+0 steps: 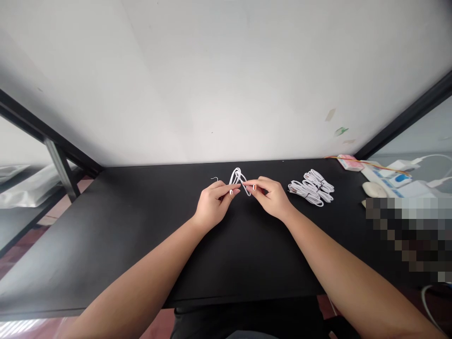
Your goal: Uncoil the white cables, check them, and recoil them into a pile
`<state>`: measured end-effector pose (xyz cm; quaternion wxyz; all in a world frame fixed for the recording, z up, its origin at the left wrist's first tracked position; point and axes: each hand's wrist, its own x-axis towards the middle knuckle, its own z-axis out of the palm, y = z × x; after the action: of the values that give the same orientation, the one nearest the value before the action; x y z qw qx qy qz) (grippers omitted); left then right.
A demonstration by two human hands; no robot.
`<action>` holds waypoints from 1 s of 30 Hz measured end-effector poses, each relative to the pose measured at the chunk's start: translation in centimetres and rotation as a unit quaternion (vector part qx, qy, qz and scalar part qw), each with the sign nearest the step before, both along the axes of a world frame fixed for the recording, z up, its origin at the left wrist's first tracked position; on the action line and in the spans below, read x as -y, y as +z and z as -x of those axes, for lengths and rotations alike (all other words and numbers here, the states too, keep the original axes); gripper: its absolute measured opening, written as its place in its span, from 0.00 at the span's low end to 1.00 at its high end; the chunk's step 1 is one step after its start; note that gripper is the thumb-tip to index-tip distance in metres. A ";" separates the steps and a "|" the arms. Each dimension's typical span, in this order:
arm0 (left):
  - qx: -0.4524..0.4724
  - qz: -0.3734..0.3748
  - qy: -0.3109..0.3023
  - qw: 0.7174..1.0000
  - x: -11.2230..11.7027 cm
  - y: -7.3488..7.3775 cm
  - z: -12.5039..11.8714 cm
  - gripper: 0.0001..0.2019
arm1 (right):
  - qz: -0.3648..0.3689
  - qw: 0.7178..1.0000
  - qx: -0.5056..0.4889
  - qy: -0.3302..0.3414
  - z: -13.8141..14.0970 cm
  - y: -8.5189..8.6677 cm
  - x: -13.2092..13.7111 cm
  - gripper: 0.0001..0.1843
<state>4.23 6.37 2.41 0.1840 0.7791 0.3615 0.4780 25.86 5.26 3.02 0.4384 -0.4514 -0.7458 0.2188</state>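
Between my hands, over the black table, is a white charging cable [237,173] gathered in loops. My left hand [214,203] pinches it on the left, and a white connector end sticks out by the thumb. On the other side my right hand [271,195] grips the cable near a plug with an orange inside, which points toward me. The fingertips of both hands nearly meet at the loops. A thin white strand [214,178] shows just behind my left fingers; what it belongs to is hidden.
Several white cables bundled with dark ties [311,187] lie right of my right hand on the black table [123,235]. Farther right are a power strip [379,173], a pink-and-white box [350,163] and a pale computer mouse [374,189]. A wall stands behind the table.
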 end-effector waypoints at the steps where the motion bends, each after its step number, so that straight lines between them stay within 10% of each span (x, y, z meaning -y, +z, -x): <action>1: 0.000 0.001 0.000 1.000 0.0 0.0 0.0 0.11 | 0.000 1.000 0.000 0.000 0.0 0.0 0.0 0.14; 21: -0.010 0.035 0.090 0.995 -0.5 0.2 0.2 0.13 | 0.000 0.994 -0.043 -0.101 0.0 0.1 -0.5 0.23; 30: -0.051 0.198 0.096 0.974 -0.9 0.0 0.5 0.20 | 0.188 0.959 -0.160 -0.138 -0.9 -1.9 -2.0 0.19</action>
<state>3.72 7.23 2.40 0.2686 0.7123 0.5313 0.3718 26.76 7.22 1.09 0.4853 -0.5832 -0.5418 0.3618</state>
